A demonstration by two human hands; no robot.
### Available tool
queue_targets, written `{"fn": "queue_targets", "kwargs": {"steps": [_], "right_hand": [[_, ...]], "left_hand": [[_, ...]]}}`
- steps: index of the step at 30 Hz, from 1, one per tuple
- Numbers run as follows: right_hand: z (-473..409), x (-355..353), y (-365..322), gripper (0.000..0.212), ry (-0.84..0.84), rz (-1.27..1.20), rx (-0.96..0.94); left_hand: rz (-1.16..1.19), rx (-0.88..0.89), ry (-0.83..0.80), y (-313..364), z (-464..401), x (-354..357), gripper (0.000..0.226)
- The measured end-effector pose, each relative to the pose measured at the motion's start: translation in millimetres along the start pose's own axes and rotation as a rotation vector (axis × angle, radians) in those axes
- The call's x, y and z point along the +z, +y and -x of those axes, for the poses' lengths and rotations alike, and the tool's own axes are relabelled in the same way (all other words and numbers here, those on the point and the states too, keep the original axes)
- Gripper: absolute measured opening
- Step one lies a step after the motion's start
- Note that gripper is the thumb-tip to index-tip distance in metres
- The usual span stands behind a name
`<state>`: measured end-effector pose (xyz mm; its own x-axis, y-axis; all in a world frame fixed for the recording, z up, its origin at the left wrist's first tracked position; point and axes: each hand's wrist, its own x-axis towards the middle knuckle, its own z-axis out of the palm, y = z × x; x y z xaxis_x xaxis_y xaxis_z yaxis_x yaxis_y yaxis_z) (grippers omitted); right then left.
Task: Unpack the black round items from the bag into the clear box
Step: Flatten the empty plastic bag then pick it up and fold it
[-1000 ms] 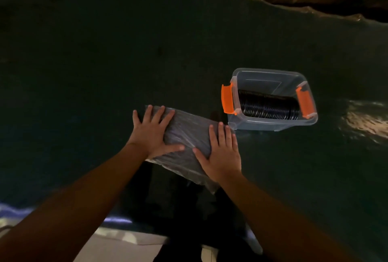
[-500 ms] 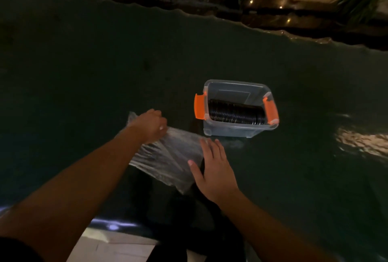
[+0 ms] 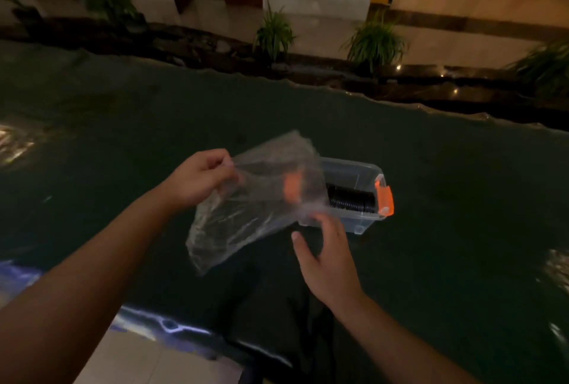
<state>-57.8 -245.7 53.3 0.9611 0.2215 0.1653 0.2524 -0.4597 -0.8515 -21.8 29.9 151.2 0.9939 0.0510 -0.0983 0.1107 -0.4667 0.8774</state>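
Observation:
A clear plastic bag (image 3: pixel 246 208) hangs in the air above the dark table, and my left hand (image 3: pixel 201 178) pinches its upper left edge. The bag looks flat, with nothing dark visible inside it. My right hand (image 3: pixel 323 257) is open just below the bag's right corner, fingertips close to it. Behind the bag stands the clear box (image 3: pixel 358 223) with orange latches (image 3: pixel 385 200); a row of black round items (image 3: pixel 351 202) stands on edge inside it. The bag covers the box's left part.
The dark green table (image 3: pixel 446 198) has a wavy far edge, and beyond it are potted plants (image 3: pixel 374 41) and a lit tiled floor. The table's near edge (image 3: pixel 172 326) runs below my arms.
My left hand has lifted the bag off the table and up in front of the box. My right hand has come off the bag and opened. The camera has tilted upward.

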Motion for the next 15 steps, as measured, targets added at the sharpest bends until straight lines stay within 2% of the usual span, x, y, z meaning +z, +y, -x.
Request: {"fn": "queue_targets", "kwargs": {"steps": [3, 5, 7, 10, 13, 15], "right_hand": [[-18, -17, -26, 0.055, 0.050, -0.368, 0.231], [-38, -32, -42, 0.059, -0.049, -0.562, 0.432], [-54, -47, -58, 0.060, -0.223, -0.717, 0.543], [-72, -65, -78, 0.061, -0.324, -0.830, 0.494], [-83, -74, -89, 0.072, -0.379, -0.761, 0.451], [-87, -79, -96, 0.079, -0.434, -0.708, 0.450]], "left_hand": [[0.320, 0.013, 0.070, 37, 22, 3, 0.015], [0.456, 0.028, 0.091, 57, 34, 7, 0.011], [0.528, 0.051, 0.121, 71, 43, 10, 0.014], [0.567, 0.081, 0.157, 90, 54, 10, 0.022], [0.619, 0.106, 0.184, 101, 63, 4, 0.031], [0.671, 0.129, 0.183, 108, 64, -2, 0.026]]}}
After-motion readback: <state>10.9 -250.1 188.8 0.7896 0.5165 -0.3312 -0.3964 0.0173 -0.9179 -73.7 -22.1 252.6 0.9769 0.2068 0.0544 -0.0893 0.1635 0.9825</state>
